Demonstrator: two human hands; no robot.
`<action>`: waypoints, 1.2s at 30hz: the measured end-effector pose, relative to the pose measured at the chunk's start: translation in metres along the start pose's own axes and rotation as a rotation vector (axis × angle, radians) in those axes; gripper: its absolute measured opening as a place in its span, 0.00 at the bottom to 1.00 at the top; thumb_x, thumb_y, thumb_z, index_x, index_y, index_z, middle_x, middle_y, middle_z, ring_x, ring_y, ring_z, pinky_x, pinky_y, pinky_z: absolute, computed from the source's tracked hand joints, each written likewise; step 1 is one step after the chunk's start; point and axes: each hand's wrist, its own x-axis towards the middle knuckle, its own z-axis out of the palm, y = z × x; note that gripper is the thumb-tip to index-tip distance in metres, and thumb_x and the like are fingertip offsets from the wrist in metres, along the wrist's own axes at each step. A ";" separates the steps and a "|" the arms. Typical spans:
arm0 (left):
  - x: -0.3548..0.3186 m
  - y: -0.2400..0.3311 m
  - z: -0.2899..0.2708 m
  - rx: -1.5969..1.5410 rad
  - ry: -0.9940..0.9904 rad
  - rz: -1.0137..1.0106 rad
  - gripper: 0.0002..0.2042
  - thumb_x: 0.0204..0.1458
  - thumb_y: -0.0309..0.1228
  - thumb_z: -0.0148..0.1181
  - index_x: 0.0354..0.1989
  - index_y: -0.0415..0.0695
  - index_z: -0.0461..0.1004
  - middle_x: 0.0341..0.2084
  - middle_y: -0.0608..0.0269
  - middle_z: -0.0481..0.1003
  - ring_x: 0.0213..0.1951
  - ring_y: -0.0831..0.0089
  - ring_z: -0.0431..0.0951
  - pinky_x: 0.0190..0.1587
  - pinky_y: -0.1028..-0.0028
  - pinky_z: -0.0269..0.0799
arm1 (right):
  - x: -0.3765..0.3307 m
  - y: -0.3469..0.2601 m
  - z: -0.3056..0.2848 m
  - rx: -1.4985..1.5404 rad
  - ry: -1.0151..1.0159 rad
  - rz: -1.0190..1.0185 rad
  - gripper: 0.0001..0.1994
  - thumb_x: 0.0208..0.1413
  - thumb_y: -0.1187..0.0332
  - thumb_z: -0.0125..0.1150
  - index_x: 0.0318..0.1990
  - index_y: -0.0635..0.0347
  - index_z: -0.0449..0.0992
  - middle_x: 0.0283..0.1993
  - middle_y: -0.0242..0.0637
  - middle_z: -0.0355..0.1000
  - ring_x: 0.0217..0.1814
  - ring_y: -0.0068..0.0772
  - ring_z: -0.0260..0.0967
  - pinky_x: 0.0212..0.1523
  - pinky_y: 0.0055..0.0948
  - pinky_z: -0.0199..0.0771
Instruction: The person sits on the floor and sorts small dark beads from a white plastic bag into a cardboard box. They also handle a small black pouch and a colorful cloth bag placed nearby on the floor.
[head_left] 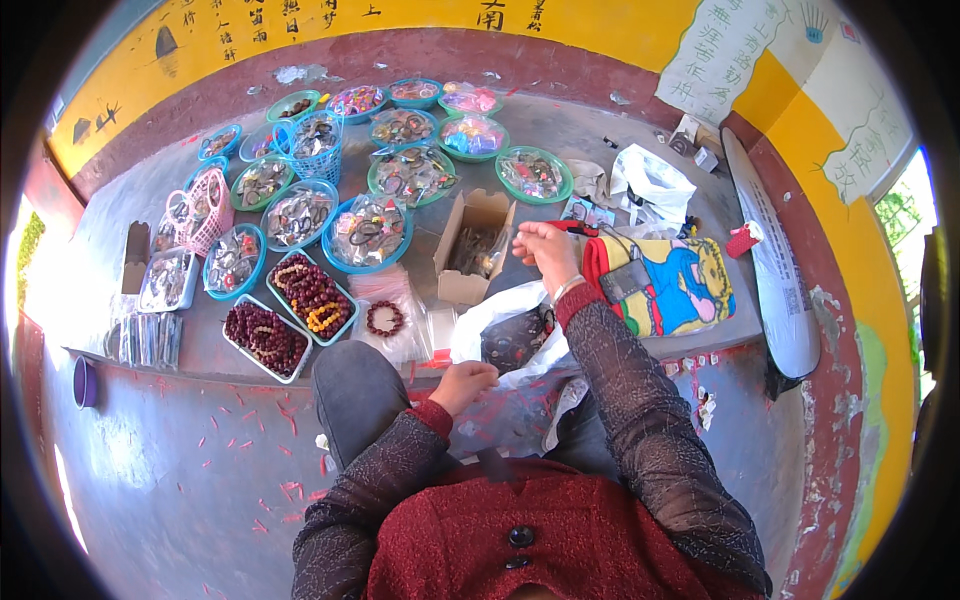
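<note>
My left hand is held low, just in front of a white plastic bag, its fingers pressed together; whatever they pinch is too small to make out. Farther forward, my right hand hovers between an open cardboard box and a folded colourful blanket. Its fingers are curled into a pinch, and their contents cannot be made out. Dark items in clear wrap lie in the white bag. Small packaged pieces fill the bottom of the box. A dark red bead bracelet rests on clear plastic sleeves.
Two trays of dark red bead strings stand at the near left. Behind them are several plastic basins of packaged trinkets and a pink basket. A phone lies on the blanket. At the far right leans a long wrapped board.
</note>
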 end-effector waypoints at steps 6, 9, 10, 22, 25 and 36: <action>0.006 -0.004 0.000 0.078 0.017 0.050 0.13 0.49 0.31 0.56 0.40 0.37 0.73 0.27 0.65 0.76 0.25 0.83 0.71 0.26 0.83 0.64 | -0.002 0.029 -0.019 -0.019 0.029 0.049 0.11 0.49 0.72 0.52 0.40 0.66 0.72 0.31 0.36 0.73 0.27 0.23 0.71 0.24 0.20 0.68; 0.000 -0.001 0.006 0.151 0.018 0.049 0.13 0.49 0.31 0.56 0.40 0.36 0.73 0.27 0.64 0.76 0.27 0.82 0.72 0.28 0.82 0.66 | -0.033 0.047 -0.036 -0.013 -0.038 0.116 0.09 0.50 0.72 0.51 0.39 0.64 0.72 0.31 0.35 0.73 0.28 0.22 0.71 0.24 0.19 0.67; 0.002 -0.005 0.005 0.173 0.014 0.060 0.13 0.49 0.31 0.56 0.39 0.35 0.74 0.27 0.64 0.76 0.28 0.81 0.73 0.29 0.81 0.67 | -0.044 0.053 -0.038 -0.016 -0.055 0.126 0.09 0.51 0.72 0.51 0.38 0.64 0.73 0.30 0.35 0.73 0.28 0.22 0.71 0.24 0.18 0.67; 0.008 -0.039 0.002 1.018 -0.073 0.220 0.11 0.46 0.36 0.52 0.32 0.44 0.77 0.28 0.51 0.76 0.33 0.55 0.75 0.38 0.62 0.70 | -0.204 0.093 -0.025 -1.116 -0.881 -0.251 0.09 0.44 0.64 0.52 0.27 0.58 0.74 0.26 0.48 0.70 0.30 0.50 0.69 0.32 0.44 0.67; 0.011 -0.034 0.003 1.047 0.020 0.203 0.11 0.46 0.35 0.52 0.31 0.43 0.77 0.26 0.52 0.76 0.31 0.58 0.76 0.36 0.64 0.70 | -0.211 0.096 -0.024 -1.174 -0.898 -0.294 0.08 0.43 0.65 0.52 0.28 0.58 0.74 0.26 0.47 0.70 0.30 0.50 0.69 0.31 0.45 0.67; 0.098 -0.073 -0.089 -0.132 0.779 -0.035 0.10 0.45 0.33 0.54 0.27 0.39 0.76 0.23 0.50 0.75 0.27 0.61 0.77 0.33 0.68 0.71 | -0.211 0.100 -0.018 -1.125 -0.877 -0.400 0.09 0.45 0.67 0.50 0.24 0.59 0.76 0.27 0.48 0.72 0.31 0.50 0.71 0.32 0.43 0.69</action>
